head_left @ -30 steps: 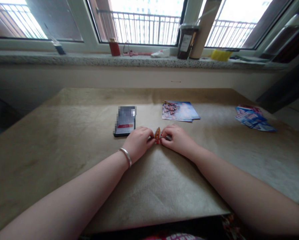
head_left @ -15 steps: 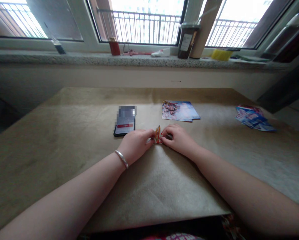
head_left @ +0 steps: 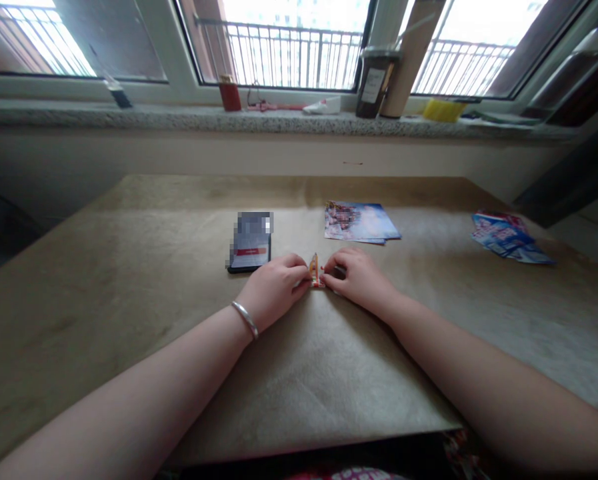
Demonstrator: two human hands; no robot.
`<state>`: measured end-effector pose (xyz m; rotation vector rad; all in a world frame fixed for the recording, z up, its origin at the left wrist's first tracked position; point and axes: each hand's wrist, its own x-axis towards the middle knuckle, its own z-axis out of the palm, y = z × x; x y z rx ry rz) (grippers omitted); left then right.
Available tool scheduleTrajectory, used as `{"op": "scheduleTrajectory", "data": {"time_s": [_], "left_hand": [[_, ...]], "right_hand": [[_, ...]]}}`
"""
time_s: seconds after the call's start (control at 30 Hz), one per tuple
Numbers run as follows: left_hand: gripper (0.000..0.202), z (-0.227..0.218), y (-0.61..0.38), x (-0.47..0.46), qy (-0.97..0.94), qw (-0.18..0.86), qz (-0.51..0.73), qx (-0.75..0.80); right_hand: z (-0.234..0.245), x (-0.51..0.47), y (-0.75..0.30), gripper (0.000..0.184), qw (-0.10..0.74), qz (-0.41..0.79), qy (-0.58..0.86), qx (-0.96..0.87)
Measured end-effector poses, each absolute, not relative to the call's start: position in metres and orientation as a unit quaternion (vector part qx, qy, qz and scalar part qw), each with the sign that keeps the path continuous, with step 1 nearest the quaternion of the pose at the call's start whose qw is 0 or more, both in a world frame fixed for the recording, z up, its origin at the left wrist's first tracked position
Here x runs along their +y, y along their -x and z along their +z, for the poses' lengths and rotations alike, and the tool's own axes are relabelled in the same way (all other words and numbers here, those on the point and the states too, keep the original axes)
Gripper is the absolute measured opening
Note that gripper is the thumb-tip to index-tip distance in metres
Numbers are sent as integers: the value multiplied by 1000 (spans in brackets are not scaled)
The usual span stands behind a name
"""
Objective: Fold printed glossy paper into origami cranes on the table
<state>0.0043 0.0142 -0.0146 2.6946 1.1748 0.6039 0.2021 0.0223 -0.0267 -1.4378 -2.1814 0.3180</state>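
A small printed piece [head_left: 315, 272] in orange, red and white, pointed at the top, stands on the table between my hands; its exact kind is too small to make out. My left hand [head_left: 277, 280], with a silver bangle at the wrist, pinches its left side between thumb and fingers. From the right, my right hand [head_left: 356, 275] closes thumb and fingertips on its other edge. The fingers hide both sides of the piece. Just beyond my left hand lies a phone [head_left: 251, 250], its screen partly blurred.
Blue and pink printed sheets [head_left: 363, 222] lie beyond my right hand. Farther right on the table [head_left: 129, 267] is a fanned pile of blue and red packets or cards [head_left: 509, 237]. Behind, a granite windowsill [head_left: 179, 121] holds a dark jar [head_left: 373, 83] and a red bottle [head_left: 229, 95].
My left fingers have shifted slightly to the right and closed in on the piece, which now shows narrower. My right hand has hardly moved.
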Motion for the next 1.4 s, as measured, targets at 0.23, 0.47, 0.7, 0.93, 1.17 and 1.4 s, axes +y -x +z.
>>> {"op": "scheduleTrajectory", "data": {"time_s": [0.23, 0.47, 0.7, 0.93, 1.17, 1.4], "left_hand": [[12, -13, -4, 14, -905, 54, 182, 381], [15, -10, -6, 13, -908, 45, 170, 379], [15, -8, -5, 13, -922, 0, 163, 351], [17, 2, -1, 8, -940, -14, 107, 322], [19, 10, -5, -1, -938, -45, 61, 338], [18, 10, -9, -3, -936, -51, 44, 347]], "right_hand": [[-26, 21, -202, 14, 255, 100, 534, -800], [-18, 14, -200, 9, 250, 46, 472, -844], [-20, 15, -200, 10, 247, 51, 437, -863], [-22, 19, -202, 7, 247, 88, 434, -862], [-18, 13, -202, 8, 246, 60, 435, -864], [-7, 10, -207, 18, 187, 45, 362, -912]]}}
